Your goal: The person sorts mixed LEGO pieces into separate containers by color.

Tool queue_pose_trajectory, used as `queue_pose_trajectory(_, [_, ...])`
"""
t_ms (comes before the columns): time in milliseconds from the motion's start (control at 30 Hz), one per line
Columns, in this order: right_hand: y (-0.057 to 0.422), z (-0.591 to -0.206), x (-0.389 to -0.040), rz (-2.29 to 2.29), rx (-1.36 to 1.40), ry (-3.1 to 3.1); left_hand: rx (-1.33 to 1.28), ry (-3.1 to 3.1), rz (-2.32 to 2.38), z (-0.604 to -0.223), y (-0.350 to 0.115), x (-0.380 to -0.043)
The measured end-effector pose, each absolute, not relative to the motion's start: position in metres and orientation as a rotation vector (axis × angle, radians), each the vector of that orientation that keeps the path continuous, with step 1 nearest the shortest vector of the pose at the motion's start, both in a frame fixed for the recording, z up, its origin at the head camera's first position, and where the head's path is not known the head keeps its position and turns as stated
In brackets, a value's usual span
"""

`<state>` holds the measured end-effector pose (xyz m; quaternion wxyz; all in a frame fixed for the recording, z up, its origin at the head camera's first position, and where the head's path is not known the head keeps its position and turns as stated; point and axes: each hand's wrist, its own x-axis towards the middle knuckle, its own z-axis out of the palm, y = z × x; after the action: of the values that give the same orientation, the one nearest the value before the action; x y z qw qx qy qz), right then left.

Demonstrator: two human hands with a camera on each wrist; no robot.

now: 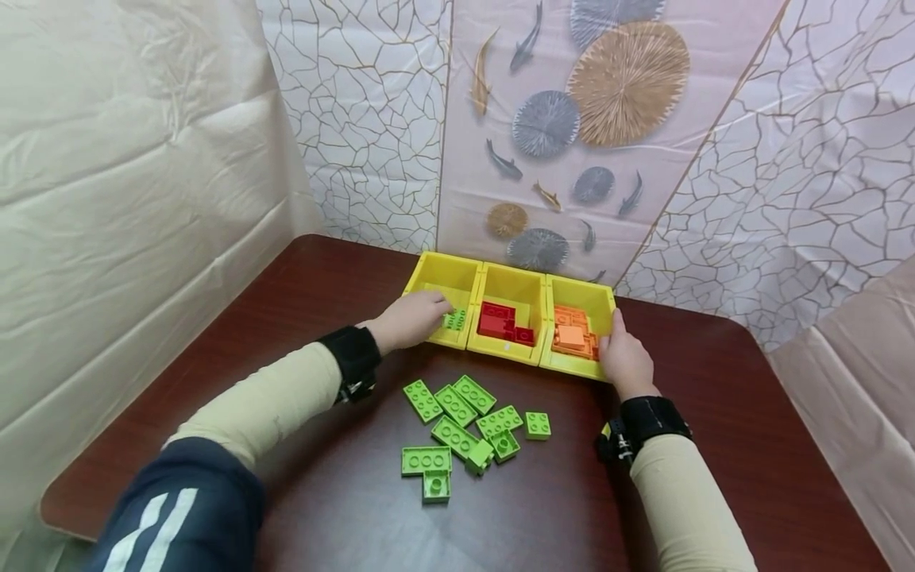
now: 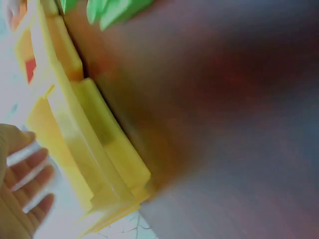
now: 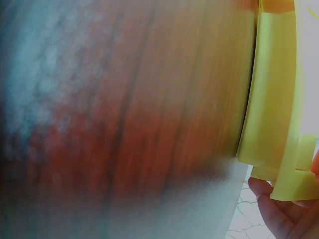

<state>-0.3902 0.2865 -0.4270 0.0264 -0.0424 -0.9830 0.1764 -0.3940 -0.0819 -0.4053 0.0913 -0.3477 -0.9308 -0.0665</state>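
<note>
Three yellow storage bins stand side by side at the back of the table. My left hand [image 1: 415,319] is over the left bin [image 1: 446,270], where small green bricks [image 1: 454,319] lie. In the left wrist view its fingers [image 2: 37,159] are spread and loosely bent, with nothing visible between them. The middle bin [image 1: 515,278] contains red bricks [image 1: 496,319]. My right hand [image 1: 627,357] grips the outer side wall of the right bin [image 1: 582,294], which contains orange bricks [image 1: 570,337]. In the right wrist view, fingers [image 3: 274,214] curl round that bin's corner.
Several loose lime-green bricks [image 1: 452,434] lie on the dark brown table [image 1: 343,508] in front of the bins, a few overlapping. A patterned cloth backdrop [image 1: 357,119] hangs right behind the bins, and a pale cloth [image 1: 143,159] borders the table's left side.
</note>
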Motion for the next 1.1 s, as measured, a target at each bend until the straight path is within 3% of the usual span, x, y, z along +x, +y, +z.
queue_pose_trajectory(167, [0.286,-0.426,-0.39,0.541,-0.121,-3.04,-1.462,-2.515,-0.21,-0.409,-0.107,-0.349])
queue_pose_trajectory(300, [0.288,-0.425,-0.391,0.538,-0.118,-3.037,-1.599,-2.59,-0.143,-0.418,-0.12,-0.325])
queue_pose_trajectory(733, [0.287,-0.432,-0.391,0.535,-0.152,-3.053,-1.617,-2.65,-0.111,-0.433,-0.122,-0.315])
queue_pose_trajectory(1100, [0.287,-0.429,-0.392,0.551,-0.115,-3.031,-1.442,-2.616,-0.136,-0.404,-0.139,-0.329])
